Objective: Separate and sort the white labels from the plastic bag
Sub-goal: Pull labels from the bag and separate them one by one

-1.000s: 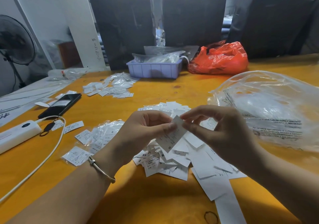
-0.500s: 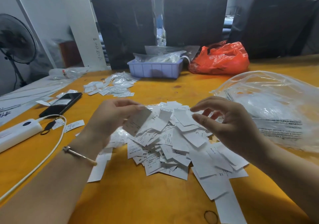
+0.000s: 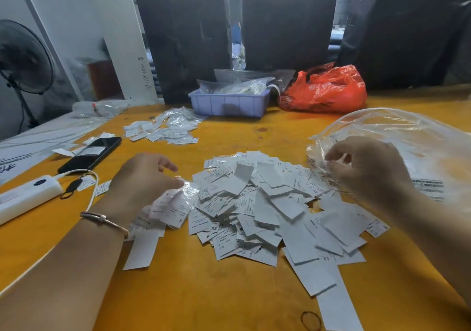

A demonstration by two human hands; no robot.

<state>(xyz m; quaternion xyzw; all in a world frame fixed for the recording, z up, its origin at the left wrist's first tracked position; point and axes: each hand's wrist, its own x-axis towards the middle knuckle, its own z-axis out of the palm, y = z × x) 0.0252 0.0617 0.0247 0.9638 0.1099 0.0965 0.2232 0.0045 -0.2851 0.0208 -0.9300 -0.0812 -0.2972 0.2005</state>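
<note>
Left hand [image 3: 142, 177] fingers loosely curled over small sleeve [image 3: 175, 203] on table — grip unclear. Right hand [image 3: 367, 170] fingers pinch bag [image 3: 407, 137] edge. Labels [image 3: 254, 203] heaped between fingers — tugging bag could scatter pile, mix sizes.

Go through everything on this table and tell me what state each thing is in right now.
Left hand: fingers loosely curled over small clear packets, holding nothing.
Right hand: curled at the clear bag's mouth, grip unclear.
Label pile: loose, heaped, unsorted.
Far labels: separate, spread flat.
Phone: screen dark.
Red bag: crumpled.
Tray: holds plastic packets.
</note>
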